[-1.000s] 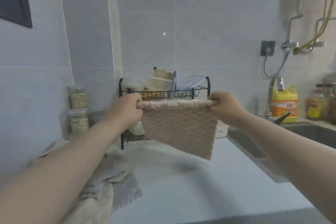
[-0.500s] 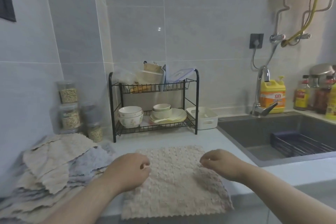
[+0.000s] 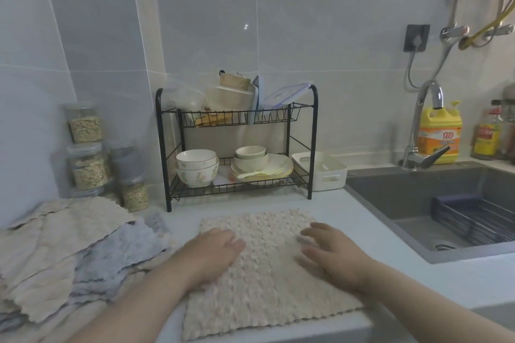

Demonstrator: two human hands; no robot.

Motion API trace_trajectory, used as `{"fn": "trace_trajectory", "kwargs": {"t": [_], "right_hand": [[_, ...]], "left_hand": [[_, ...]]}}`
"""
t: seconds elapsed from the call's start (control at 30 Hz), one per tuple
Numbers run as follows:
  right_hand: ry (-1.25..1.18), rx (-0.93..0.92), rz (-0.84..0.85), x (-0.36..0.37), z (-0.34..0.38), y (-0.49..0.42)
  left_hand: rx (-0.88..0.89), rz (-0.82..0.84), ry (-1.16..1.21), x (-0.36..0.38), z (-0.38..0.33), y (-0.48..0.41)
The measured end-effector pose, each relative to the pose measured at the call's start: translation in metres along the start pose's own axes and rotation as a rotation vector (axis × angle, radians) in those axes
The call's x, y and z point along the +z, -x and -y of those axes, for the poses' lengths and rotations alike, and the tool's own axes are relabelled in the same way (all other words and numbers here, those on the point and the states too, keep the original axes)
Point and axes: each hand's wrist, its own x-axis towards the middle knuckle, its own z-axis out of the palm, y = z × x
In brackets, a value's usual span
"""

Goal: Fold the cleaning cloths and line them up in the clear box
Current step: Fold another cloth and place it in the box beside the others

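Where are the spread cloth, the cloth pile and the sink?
spread cloth (image 3: 267,276), head view, its bare middle.
cloth pile (image 3: 69,231), head view, top beige cloth.
sink (image 3: 404,198), head view, back inner wall.

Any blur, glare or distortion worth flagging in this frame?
Head view: the right hand is motion-smeared, the left hand sharper; a small glare spot sits on the wall tile; wide-angle distortion bows the tile seams; the beige cloth is evenly, softly lit.
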Motion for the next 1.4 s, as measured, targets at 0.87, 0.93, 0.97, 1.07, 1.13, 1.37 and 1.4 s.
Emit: {"fn": "trace_trajectory", "kwargs": {"t": [0.87,0.93,0.97,1.07,1.13,1.37,1.4], "right_hand": [[0.004,0.07,-0.291,-0.052,0.003,-0.061],[-0.019,0.063,-0.274,-0.051,0.005,-0.032],[-0.019,0.059,-0.27,-0.049,0.006,-0.016],[-0.026,0.042,-0.232,-0.037,0.005,0.03],[-0.002,0.023,-0.174,-0.029,0.004,0.055],[0.041,-0.028,-0.117,-0.006,-0.006,0.09],[0.031,-0.027,-0.118,-0.005,-0.006,0.091]], "left_hand": [[-0.017,-0.56,0.015,-0.05,0.018,-0.034],[-0.006,-0.523,0.069,-0.047,0.014,-0.008],[-0.003,-0.495,0.084,-0.043,0.012,0.007],[0.002,-0.396,0.083,-0.027,0.006,0.048],[0.016,-0.313,0.051,-0.011,0.001,0.071],[0.088,-0.234,-0.013,0.022,0.008,0.105],[0.091,-0.253,0.0,0.024,0.01,0.107]]}}
